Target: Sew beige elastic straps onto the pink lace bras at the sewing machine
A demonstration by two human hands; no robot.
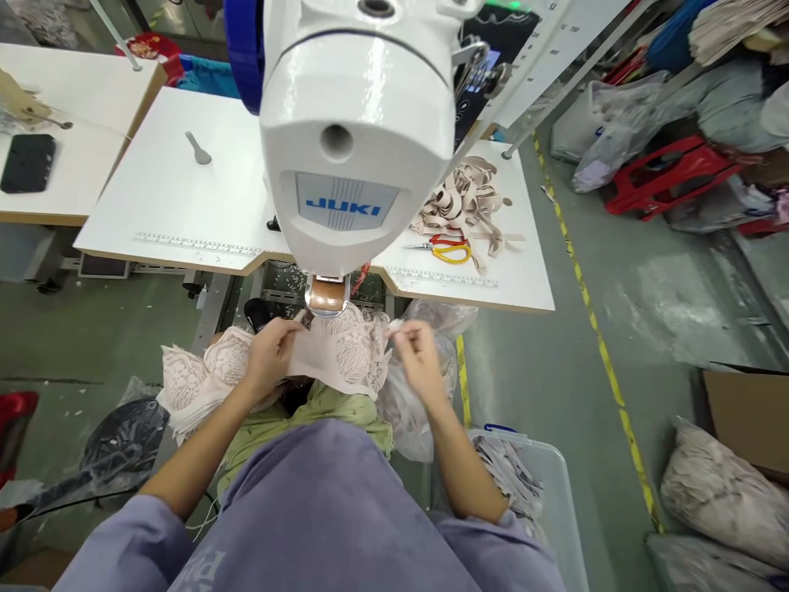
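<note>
A white JUKI sewing machine (354, 140) fills the upper middle of the head view. Under its foot lies a pale pink lace garment (345, 349). My left hand (274, 353) presses down on the lace just left of the foot, fingers curled over the fabric. To the right, my right hand (416, 349) pinches the garment's edge together with a small white piece. More lace pieces (191, 386) are stacked on my lap to the left.
The white table (185, 197) carries a pile of beige straps (459, 197), red and yellow scissors (447, 247) and a grey tool (198, 150). A clear bin (548, 501) with fabric stands at my right. Bags and boxes line the floor on the right.
</note>
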